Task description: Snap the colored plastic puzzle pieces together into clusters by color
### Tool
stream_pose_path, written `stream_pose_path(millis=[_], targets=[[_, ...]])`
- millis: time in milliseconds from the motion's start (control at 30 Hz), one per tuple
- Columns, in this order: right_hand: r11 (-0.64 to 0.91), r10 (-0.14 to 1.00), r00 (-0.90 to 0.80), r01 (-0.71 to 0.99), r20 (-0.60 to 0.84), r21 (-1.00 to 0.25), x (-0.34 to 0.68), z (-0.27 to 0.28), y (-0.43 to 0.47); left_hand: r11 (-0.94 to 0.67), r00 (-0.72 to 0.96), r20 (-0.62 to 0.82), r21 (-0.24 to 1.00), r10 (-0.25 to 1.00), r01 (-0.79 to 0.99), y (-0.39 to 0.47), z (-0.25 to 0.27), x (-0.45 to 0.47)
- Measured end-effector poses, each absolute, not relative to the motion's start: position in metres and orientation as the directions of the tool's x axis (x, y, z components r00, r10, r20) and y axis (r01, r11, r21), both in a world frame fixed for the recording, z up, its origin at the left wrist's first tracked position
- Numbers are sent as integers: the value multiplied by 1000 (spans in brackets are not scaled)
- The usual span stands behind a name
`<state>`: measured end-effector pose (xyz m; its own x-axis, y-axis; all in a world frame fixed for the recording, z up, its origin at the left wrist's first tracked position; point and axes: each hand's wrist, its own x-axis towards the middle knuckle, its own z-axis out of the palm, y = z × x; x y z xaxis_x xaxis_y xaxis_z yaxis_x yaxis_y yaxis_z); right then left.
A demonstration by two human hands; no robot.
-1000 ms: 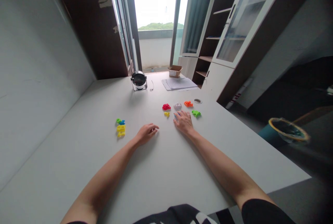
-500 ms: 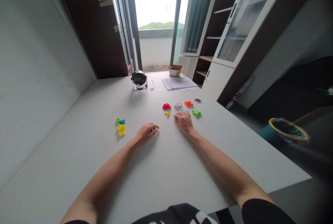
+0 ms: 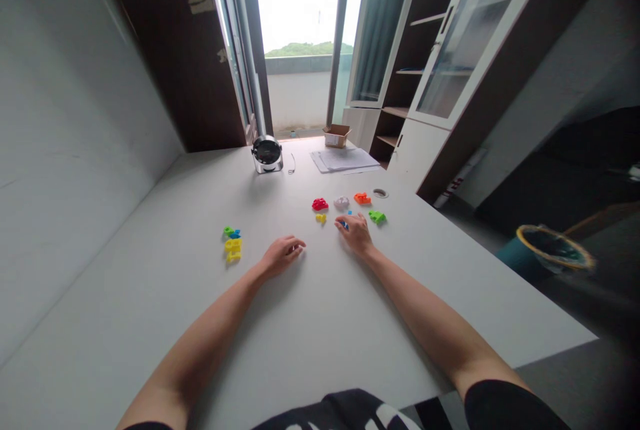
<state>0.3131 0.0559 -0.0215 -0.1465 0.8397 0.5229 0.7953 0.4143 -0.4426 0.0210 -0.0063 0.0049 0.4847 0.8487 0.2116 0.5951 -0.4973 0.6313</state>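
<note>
My right hand point(image 3: 357, 235) is over small blue plastic pieces point(image 3: 345, 224), its fingers arched and spread around them; it partly hides them. A small yellow piece point(image 3: 321, 218) lies to its left and a green piece point(image 3: 377, 217) to its right. Beyond it are a red pile point(image 3: 320, 205), a whitish pile point(image 3: 341, 203) and an orange pile point(image 3: 363, 199). My left hand point(image 3: 281, 255) rests on the table, loosely bent, fingers apart with nothing in them. Farther left stand yellow pieces point(image 3: 233, 250) in a column, with a blue piece point(image 3: 235, 234) and a green piece point(image 3: 228, 231) above.
On the white table point(image 3: 320, 337), a round black-and-silver device point(image 3: 267, 153) stands at the back left. Papers point(image 3: 345, 159) and a small cardboard box point(image 3: 337, 136) are at the back. A cable hole point(image 3: 381, 193) sits near the right edge. A bin point(image 3: 550, 250) stands on the floor.
The fingers of my right hand have lifted and parted slightly, so more of the blue pieces shows beneath them. My left hand has stayed in place.
</note>
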Motion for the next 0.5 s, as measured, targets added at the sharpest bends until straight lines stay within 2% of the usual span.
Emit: stream_pose_path(millis=[233, 500], targets=[[519, 811, -269, 742, 520, -424, 311, -19, 54, -494, 484, 207, 635, 850, 595, -5, 3, 21], [494, 821, -252, 764, 513, -415, 310, -18, 53, -494, 482, 212, 638, 850, 590, -6, 3, 21]])
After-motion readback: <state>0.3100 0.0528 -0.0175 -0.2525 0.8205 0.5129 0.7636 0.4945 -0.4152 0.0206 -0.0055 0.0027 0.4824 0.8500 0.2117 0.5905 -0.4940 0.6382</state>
